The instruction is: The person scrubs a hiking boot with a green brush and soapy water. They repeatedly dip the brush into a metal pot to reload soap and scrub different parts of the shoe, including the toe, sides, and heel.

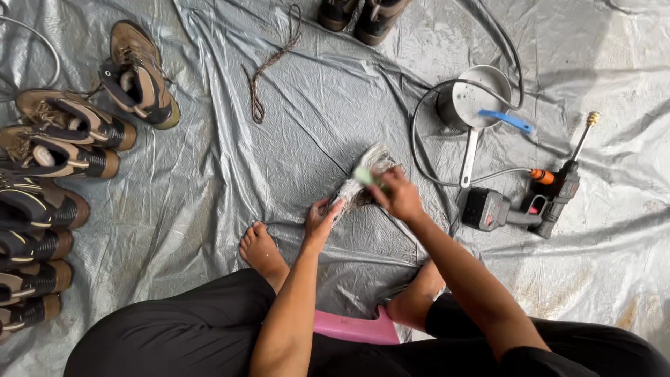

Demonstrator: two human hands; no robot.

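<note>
- A row of brown-and-black boots (52, 150) is seen lined up on the grey plastic sheet (209, 181), well to the left of the fingers.
- A loose bootlace (269, 63) is laid out on the sheet, up and to the left of both hands.
- A bare foot (262, 250) is rested on the sheet just left of the left hand.
- The left hand (319, 222) is curled around the near end of a wet, soapy shoe (363, 178), which is gripped and held just off the sheet.
- The shoe is held between the two hands, its far end pointing away past the fingertips.
- The right hand (398, 195) is clenched around a pale green brush (366, 174), which is pressed against the shoe.
- A pink stool (352, 327) is glimpsed below the forearms.
- A metal saucepan (474, 105) with a blue-handled tool (506, 120) across its rim is placed beyond the right hand, to its right.
- A cordless spray gun (530, 202) with its hose is left lying farther right of the fingers.
</note>
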